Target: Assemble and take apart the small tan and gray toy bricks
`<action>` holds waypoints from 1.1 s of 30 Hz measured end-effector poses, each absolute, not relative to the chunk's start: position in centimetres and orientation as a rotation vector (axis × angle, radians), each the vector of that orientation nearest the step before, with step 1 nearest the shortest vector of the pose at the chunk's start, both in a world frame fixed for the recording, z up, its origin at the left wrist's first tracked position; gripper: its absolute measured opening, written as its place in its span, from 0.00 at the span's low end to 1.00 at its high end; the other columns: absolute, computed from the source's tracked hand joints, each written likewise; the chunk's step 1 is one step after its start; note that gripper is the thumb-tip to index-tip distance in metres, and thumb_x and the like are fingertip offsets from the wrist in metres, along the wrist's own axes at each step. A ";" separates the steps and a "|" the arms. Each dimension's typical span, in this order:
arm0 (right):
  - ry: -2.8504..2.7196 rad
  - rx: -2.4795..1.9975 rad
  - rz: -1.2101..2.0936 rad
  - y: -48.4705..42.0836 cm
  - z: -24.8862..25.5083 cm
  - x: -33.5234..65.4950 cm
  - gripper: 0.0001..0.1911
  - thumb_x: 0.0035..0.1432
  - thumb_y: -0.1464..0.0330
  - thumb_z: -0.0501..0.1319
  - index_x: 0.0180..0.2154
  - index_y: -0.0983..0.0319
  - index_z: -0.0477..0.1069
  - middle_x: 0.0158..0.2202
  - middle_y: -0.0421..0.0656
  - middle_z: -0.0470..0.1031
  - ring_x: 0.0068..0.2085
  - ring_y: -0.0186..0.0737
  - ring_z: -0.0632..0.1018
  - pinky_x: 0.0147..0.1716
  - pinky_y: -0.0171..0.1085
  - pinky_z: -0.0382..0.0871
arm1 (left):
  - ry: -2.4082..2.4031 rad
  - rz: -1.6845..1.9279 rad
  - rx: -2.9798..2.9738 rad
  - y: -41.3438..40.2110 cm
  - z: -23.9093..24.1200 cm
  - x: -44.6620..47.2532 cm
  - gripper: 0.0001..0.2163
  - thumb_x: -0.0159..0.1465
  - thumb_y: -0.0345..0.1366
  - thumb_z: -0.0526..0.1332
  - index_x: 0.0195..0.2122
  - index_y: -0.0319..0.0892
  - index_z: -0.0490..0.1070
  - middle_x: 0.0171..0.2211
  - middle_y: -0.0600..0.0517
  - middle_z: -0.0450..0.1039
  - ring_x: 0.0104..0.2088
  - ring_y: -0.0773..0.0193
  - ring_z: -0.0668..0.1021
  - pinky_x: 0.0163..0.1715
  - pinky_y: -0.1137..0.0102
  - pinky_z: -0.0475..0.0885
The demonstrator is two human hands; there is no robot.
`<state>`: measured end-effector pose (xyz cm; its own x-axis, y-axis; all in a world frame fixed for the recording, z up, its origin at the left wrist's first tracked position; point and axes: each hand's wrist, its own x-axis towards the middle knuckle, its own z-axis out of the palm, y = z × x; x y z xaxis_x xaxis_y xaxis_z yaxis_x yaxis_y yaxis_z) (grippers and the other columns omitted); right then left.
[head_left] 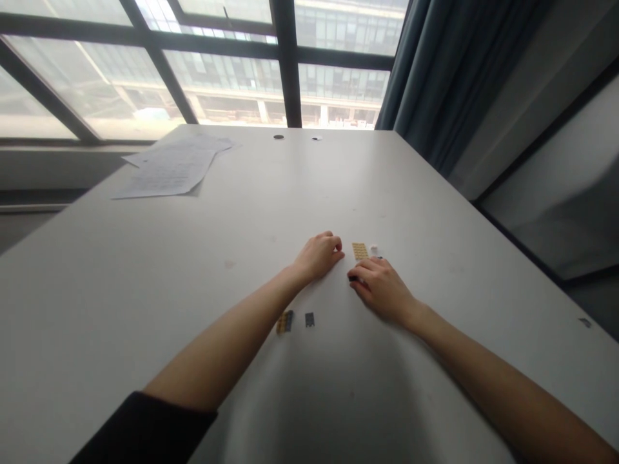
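Note:
My left hand (319, 255) is closed just above the white table, thumb and fingertips drawn together; whatever may be between them is too small to make out. Across a short gap, my right hand (382, 287) pinches a small black piece (353, 278) between thumb and fingers. Just beyond the right hand lies a flat yellow studded piece (360, 251), with a small white piece (374, 249) beside it. A dark bit shows partly behind the right knuckles. Nearer me, a yellow-and-grey piece (285, 321) is partly covered by my left forearm, and a flat dark grey piece (309, 319) lies beside it.
Printed paper sheets (169, 169) lie at the table's far left. Two round spots, one dark (279, 136) and one white (316, 138), sit near the far edge of the table (271, 193). A blue curtain (430, 84) hangs at the right of the windows.

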<state>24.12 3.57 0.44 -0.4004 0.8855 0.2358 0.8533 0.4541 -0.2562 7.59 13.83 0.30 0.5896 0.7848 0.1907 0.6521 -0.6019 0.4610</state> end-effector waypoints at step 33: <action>-2.469 -1.228 0.479 -0.3 1.1 17.1 0.07 0.61 0.70 0.59 0.42 0.63 0.72 0.40 0.46 0.72 0.44 0.44 0.71 0.47 0.42 0.67 | 1.030 0.492 2.457 3.0 -0.1 -5.6 0.14 0.60 0.41 0.64 0.46 0.44 0.72 0.41 0.48 0.71 0.43 0.59 0.73 0.46 0.66 0.70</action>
<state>17.13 -0.28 1.14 -0.5682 0.8090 0.1504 0.6942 0.5694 -0.4403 -5.62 2.98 -0.12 0.6614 0.7339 0.1545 0.5817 -0.6320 0.5121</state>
